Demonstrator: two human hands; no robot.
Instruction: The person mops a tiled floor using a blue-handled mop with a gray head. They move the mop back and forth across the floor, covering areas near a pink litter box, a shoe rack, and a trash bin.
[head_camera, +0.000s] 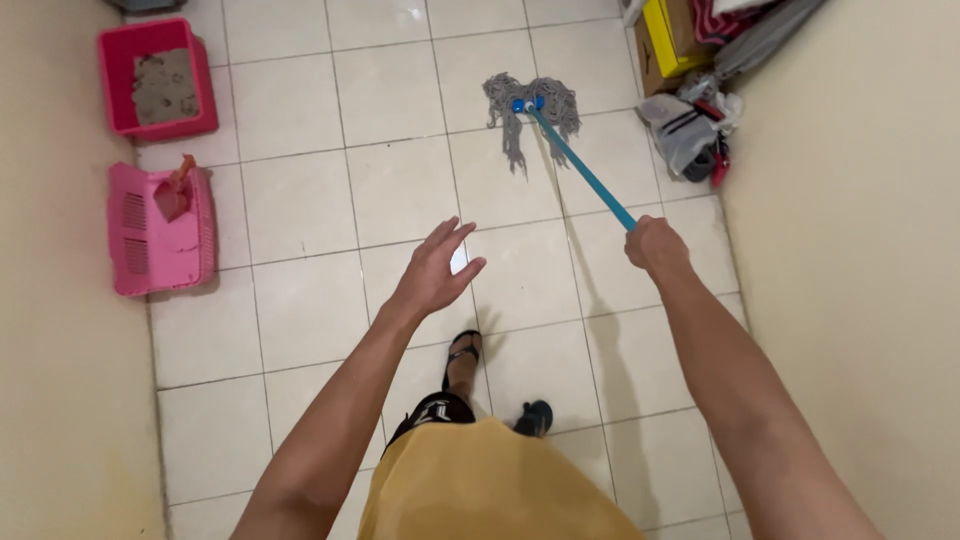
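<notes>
Two hands reach out over a white tiled floor (300, 200). The right hand (655, 245) is clamped around the near end of a blue mop handle (580, 170), which slants away to the far left. At its far end the grey string mop head (530, 110) lies spread on the tiles, in the far middle of the scene. The left hand (435, 270) holds nothing; its fingers are spread apart in the air above the floor, well apart from the handle. Along the left wall stand a red litter tray (110, 80) filled with grey litter, and nearer, a pink plastic basket (160, 235). In the far right corner a heap of bags (690, 125) lies beside a yellow box (665, 35).
</notes>
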